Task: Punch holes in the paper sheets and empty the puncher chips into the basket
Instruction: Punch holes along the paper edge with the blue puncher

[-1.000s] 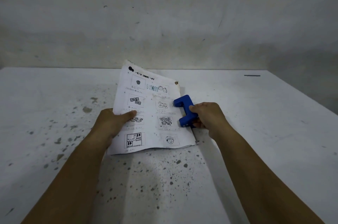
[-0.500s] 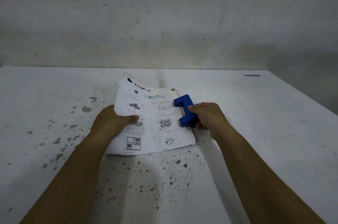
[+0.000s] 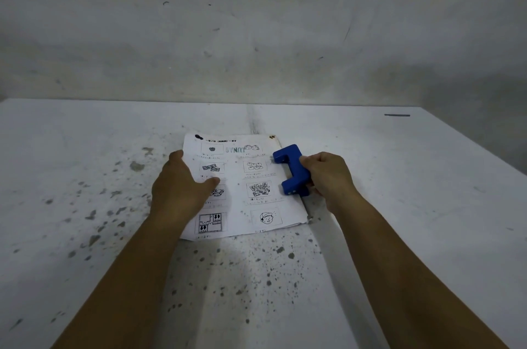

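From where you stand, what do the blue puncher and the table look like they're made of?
The blue puncher looks like glossy moulded plastic or painted metal: uniform colour, soft highlights on rounded edges; I can't tell which. The table looks like a matt white painted or laminated board, with dark specks and scuffs.

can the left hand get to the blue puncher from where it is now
Probably yes. The left hand lies flat on the paper sheets, with only bare paper between it and the blue puncher, though the right hand already grips it.
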